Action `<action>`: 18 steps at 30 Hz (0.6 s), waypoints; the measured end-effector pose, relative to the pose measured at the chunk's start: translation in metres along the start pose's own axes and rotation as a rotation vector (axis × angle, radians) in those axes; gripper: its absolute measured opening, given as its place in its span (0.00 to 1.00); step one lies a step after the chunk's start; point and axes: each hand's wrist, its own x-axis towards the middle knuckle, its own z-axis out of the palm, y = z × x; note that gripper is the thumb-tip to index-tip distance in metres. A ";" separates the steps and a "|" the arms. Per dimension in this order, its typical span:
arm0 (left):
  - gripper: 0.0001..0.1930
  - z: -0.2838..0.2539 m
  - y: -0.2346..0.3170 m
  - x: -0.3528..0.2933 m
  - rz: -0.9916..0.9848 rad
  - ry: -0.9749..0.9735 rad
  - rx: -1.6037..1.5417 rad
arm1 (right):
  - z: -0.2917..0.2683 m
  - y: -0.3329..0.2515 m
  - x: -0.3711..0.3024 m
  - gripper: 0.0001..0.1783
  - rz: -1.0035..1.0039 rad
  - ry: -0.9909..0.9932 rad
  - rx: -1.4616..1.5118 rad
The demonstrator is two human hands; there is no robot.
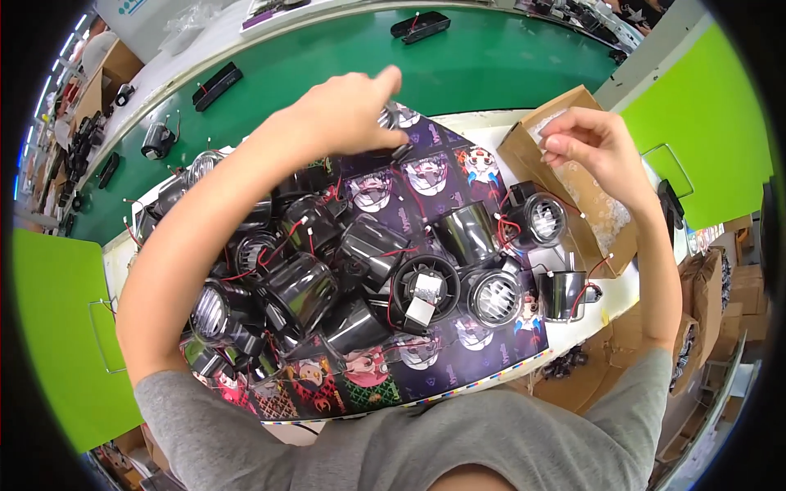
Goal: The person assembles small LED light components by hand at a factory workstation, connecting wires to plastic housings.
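My left hand (348,110) reaches across the far side of the pile, its thumb and fingers around a black round fan housing (386,120) with a pale grille; most of that part is hidden behind the hand. Over the cardboard box (524,155) on the right, my right hand (591,147) is closed in a pinch; whatever lies between its fingertips is too small to name. Small clear pieces (607,214) lie inside this box. Nearest to the right hand among the housings is a black one with a silver grille (545,218) and red wires.
Many black fan housings (299,286) with thin red and black wires crowd a printed sheet (446,372). One housing (562,295) stands on the white tabletop at right. Beyond runs a green conveyor belt (491,61) carrying black parts (420,27). Bright green panels (61,335) flank me.
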 end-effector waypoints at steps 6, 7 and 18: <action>0.15 0.001 0.012 0.002 0.411 0.060 0.261 | 0.007 -0.005 0.007 0.05 -0.140 -0.037 -0.028; 0.15 -0.002 0.020 0.005 0.327 -0.055 0.251 | 0.009 -0.007 0.009 0.06 -0.086 -0.033 -0.027; 0.07 0.001 0.009 0.031 0.026 -0.052 -0.328 | 0.017 -0.014 0.030 0.06 -0.048 -0.092 0.049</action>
